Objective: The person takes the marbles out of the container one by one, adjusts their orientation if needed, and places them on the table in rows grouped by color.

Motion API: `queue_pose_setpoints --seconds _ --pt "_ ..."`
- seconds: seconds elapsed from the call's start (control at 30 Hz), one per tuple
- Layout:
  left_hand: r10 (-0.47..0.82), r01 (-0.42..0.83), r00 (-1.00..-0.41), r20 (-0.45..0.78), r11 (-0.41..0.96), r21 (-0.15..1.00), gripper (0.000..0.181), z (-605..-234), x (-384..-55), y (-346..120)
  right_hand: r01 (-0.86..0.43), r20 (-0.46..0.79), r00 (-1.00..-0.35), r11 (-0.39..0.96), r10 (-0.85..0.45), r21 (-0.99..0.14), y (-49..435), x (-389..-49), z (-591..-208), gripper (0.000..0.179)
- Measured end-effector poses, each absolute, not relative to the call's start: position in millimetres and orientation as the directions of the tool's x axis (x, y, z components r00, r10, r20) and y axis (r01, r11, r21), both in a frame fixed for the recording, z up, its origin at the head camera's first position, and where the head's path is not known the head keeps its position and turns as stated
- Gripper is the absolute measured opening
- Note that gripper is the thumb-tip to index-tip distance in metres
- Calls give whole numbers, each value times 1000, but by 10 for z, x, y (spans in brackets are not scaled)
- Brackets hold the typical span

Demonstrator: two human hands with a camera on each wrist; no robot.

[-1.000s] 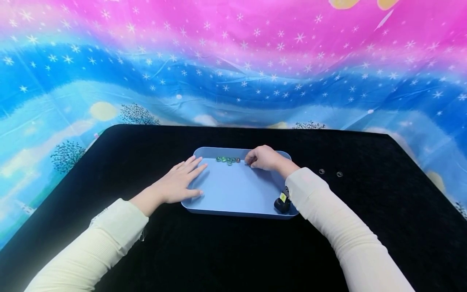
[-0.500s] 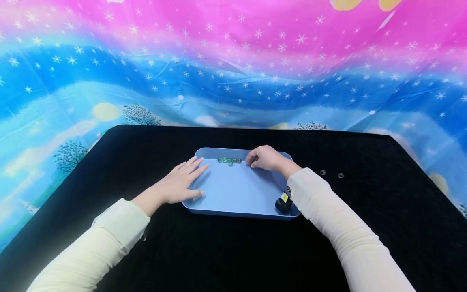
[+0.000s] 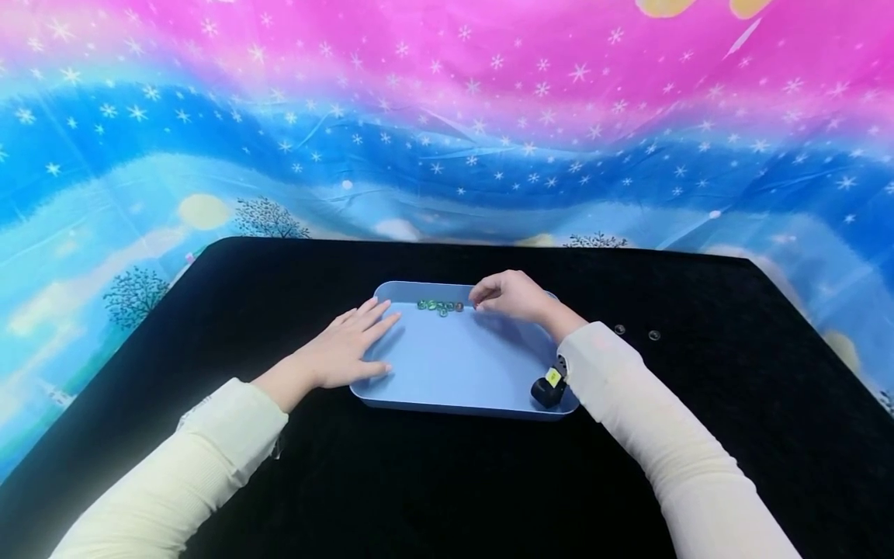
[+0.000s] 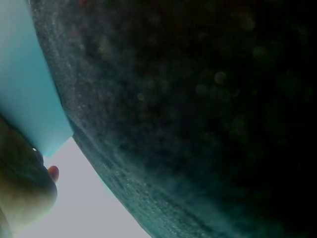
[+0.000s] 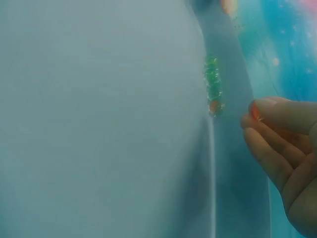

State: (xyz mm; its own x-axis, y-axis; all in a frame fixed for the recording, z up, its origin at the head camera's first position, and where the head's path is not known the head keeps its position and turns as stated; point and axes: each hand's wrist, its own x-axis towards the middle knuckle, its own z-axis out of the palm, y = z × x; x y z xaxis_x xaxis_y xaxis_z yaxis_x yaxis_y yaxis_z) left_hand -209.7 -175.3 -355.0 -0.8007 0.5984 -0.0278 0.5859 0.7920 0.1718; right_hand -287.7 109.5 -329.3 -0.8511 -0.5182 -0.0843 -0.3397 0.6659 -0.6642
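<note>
While your left hand [image 3: 342, 345] has barely shifted over the last 1 s, your right hand [image 3: 513, 296] has risen a little and now hangs by the far wall of the tray [image 3: 447, 357], upper middle of the head frame. Your right thumb and fingertips pinch a red bead [image 5: 254, 110], seen at the right of the right wrist frame, apart from the others. My reading is that the bead is now off the tray floor and borne by that pinch alone, so a loosened thumb could drop it.

The green beads [image 3: 433, 305] and 1 orange bead [image 3: 459, 307] lie where they were, bunched along the tray's far edge, upper middle of the head frame; they are too small to count surely. So the lift seems not to have disturbed them.

Your left hand, at centre left, lies over the tray's left end with its fingers spread, holding nothing that shows. The left wrist frame is mostly dark, so I cannot tell how firmly it presses.

Outside the tray, 2 small rounds [image 3: 654, 335] sit on the black table [image 3: 419, 481], right of centre, apart from each other and likewise unmoved.
</note>
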Motion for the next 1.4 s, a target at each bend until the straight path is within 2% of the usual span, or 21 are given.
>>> queue_pose_setpoints --seconds 0.33,0.63,1.4 --pt "591 577 -806 -27 796 181 73 -3545 -2076 -1761 -364 -44 -845 633 -533 -683 1146 -2769 -3166 21" --pt "596 584 -803 -29 795 164 74 -3557 -2084 -1763 -311 -10 -874 576 -485 -756 1276 -2688 -3054 24" --pt "594 580 -802 -58 798 163 74 -3535 -2098 -1753 -378 122 -855 444 -503 -812 1379 -2486 -2849 24"
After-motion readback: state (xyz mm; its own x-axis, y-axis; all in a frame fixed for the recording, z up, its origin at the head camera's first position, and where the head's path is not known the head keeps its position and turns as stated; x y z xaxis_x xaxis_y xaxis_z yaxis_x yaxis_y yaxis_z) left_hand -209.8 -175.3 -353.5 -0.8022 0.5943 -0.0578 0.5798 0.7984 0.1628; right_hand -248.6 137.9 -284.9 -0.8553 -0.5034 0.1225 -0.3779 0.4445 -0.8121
